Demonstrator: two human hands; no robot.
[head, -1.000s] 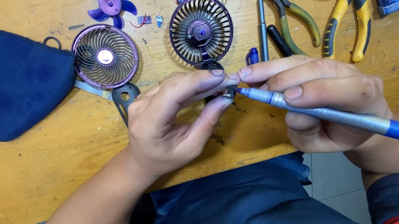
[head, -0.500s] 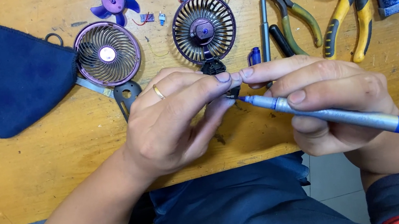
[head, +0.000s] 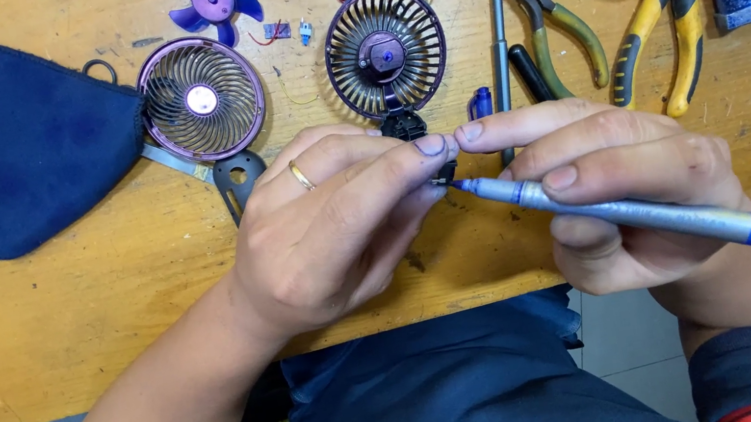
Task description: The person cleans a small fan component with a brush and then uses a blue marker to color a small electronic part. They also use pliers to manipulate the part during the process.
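Both hands work a tiny dark part over the bench edge.

The left hand (head: 338, 226) pinches the part (head: 445, 171) between thumb and fingertips, just below the rear grille (head: 385, 51). The right hand (head: 610, 186) grips the blue tool (head: 654, 214), tip touching the part. A slip of the tip could jab a fingertip or flick the part off the bench (head: 63, 307).

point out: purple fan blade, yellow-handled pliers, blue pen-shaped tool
purple fan blade (head: 211, 2), head view, on its round hub.
yellow-handled pliers (head: 680, 46), head view, on the right yellow handle.
blue pen-shaped tool (head: 654, 217), head view, on the grey shaft just past the right hand (head: 620, 184).
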